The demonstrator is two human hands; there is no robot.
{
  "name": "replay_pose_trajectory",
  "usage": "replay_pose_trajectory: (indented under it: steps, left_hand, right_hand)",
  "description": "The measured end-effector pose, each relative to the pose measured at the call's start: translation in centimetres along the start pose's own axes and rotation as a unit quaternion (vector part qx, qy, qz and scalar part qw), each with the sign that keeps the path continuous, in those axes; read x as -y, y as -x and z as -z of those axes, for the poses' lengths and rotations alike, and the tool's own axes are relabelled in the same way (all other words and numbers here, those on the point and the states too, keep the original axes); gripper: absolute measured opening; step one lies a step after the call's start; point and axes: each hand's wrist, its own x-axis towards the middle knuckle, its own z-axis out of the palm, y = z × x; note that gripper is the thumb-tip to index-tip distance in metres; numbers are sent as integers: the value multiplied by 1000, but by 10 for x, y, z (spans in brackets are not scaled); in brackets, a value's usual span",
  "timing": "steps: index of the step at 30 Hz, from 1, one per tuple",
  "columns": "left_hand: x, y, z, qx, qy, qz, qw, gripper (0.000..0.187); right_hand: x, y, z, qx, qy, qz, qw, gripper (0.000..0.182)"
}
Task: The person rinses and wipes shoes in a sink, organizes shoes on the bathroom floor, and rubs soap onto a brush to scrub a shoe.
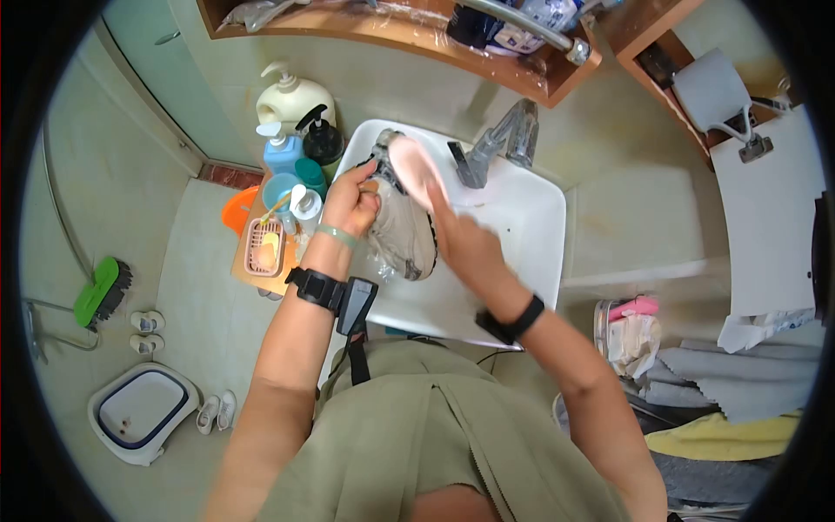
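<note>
Over the white sink (535,252), my left hand (350,204) is closed on the upper edge of a beige shoe (402,230) with dark, wet-looking parts near its opening. My right hand (470,248) is closed round a pale pink brush (416,170), one finger stretched along its back. The brush lies over the right side of the shoe near its opening, its bristles hidden. The shoe's toe points toward me, inside the basin. Behind the brush stands the grey faucet (487,152).
Left of the sink, a small stand holds a soap dish (263,248), a blue pump bottle (282,152) and other bottles. A wooden shelf (409,35) hangs above. A folding basin (143,413) and green brush (100,291) are at the left. Towels (739,374) lie at the right.
</note>
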Motion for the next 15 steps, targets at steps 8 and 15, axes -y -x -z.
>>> replay_pose_trajectory:
  steps: [8, 15]
  left_hand:
    - [13, 9, -14, 23, -22, -28, 999, 19]
    - [7, -6, 2, -6, 40, -29, 999, 17]
  right_hand:
    - [1, -28, 7, -23, -68, -16, 997, 60]
    - [-5, 31, -2, 96, -79, -42, 991, 60]
